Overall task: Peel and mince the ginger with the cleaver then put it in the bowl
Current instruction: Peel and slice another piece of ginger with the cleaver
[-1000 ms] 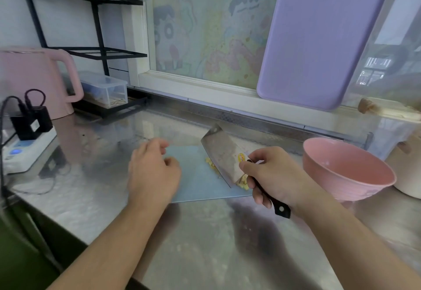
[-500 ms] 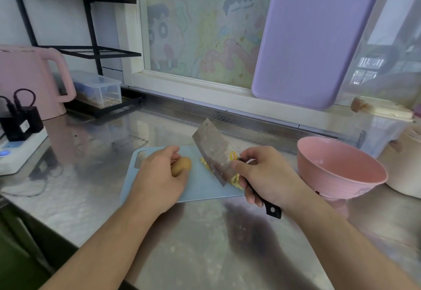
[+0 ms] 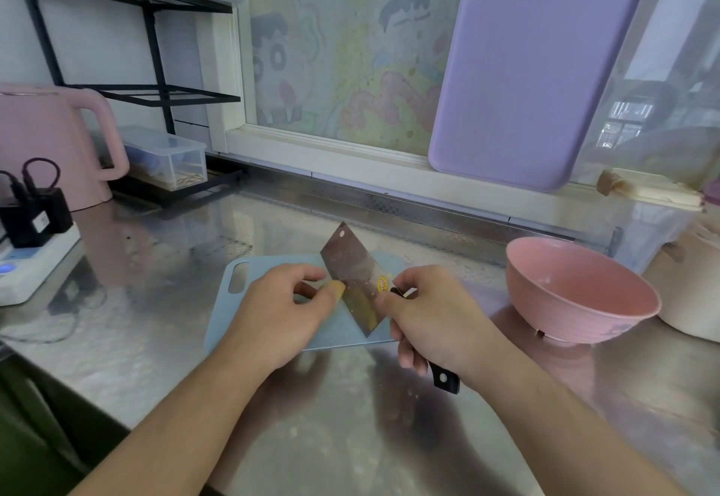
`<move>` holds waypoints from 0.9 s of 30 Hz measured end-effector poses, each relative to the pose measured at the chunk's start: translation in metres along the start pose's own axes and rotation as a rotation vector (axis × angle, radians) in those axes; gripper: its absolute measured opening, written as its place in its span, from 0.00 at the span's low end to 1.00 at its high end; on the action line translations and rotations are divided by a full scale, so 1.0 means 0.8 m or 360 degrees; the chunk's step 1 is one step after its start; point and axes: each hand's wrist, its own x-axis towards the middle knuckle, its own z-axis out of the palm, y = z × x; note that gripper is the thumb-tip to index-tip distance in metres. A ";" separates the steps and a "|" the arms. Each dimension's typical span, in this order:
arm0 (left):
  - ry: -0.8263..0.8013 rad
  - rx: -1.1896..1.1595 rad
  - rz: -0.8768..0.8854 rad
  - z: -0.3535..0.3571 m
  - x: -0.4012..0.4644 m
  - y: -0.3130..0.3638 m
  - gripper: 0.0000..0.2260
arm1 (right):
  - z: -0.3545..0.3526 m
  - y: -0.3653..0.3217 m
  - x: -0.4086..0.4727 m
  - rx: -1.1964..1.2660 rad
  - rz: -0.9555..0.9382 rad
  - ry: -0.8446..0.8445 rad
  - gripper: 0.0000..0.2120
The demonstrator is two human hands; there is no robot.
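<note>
Left hand [image 3: 280, 310] pinches a small yellow ginger [image 3: 338, 290] piece at its fingertips, just above the light blue cutting board [image 3: 339, 334]; most of the piece is hidden by the fingers, only one end shows. Right hand [image 3: 430, 318] is wrapped round the black handle of the cleaver [image 3: 352, 277], gripped high near the blade, which stands tilted with its edge against the exposed ginger end. Looks like the peeling step: the blade meets the piece at a shallow angle. To do it well, keep the edge nearly flat to the skin and shave thin strips so little flesh goes, cut away from the left fingertips, and turn the piece bit by bit between strokes. The piece is small and probably slippery, so a firm pinch with the thumb tucked behind the blade path matters. Short controlled strokes beat long ones with a blade this heavy. Cannot tell how much skin is left. Pink bowl [image 3: 580, 293] sits on the steel counter [image 3: 350, 417] to the right, near the board, inside looks bare. Mincing and transfer not yet done.
</note>
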 end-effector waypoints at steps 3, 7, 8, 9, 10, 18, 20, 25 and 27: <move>-0.0146 0.0089 0.0074 0.001 0.000 0.000 0.05 | 0.008 0.001 0.002 -0.0019 -0.0027 -0.0011 0.08; -0.0164 0.0169 0.0061 0.001 -0.001 0.001 0.09 | 0.008 0.001 0.002 -0.0037 -0.0036 -0.0014 0.08; -0.0158 0.0140 0.0030 0.001 -0.002 0.002 0.09 | 0.007 0.001 0.002 -0.0035 -0.0034 -0.0010 0.08; -0.0135 0.0142 0.0013 0.000 -0.003 0.002 0.09 | 0.007 0.001 0.002 -0.0038 -0.0031 -0.0005 0.08; -0.0097 0.0209 0.0013 -0.001 -0.004 0.002 0.10 | 0.006 0.001 0.002 -0.0047 -0.0027 -0.0001 0.08; -0.0106 0.0503 0.0048 0.002 -0.003 0.000 0.14 | 0.001 0.002 0.001 -0.0101 -0.0014 0.0010 0.08; -0.0113 0.0361 0.0036 0.001 -0.004 0.001 0.16 | 0.001 0.003 0.002 -0.0089 -0.0016 0.0018 0.07; -0.0019 0.0165 0.0033 0.002 -0.005 0.002 0.17 | 0.002 0.003 0.003 -0.0057 -0.0029 0.0017 0.06; 0.0088 0.0148 0.0004 0.001 -0.003 0.002 0.18 | 0.002 0.001 0.002 -0.0054 -0.0034 0.0008 0.07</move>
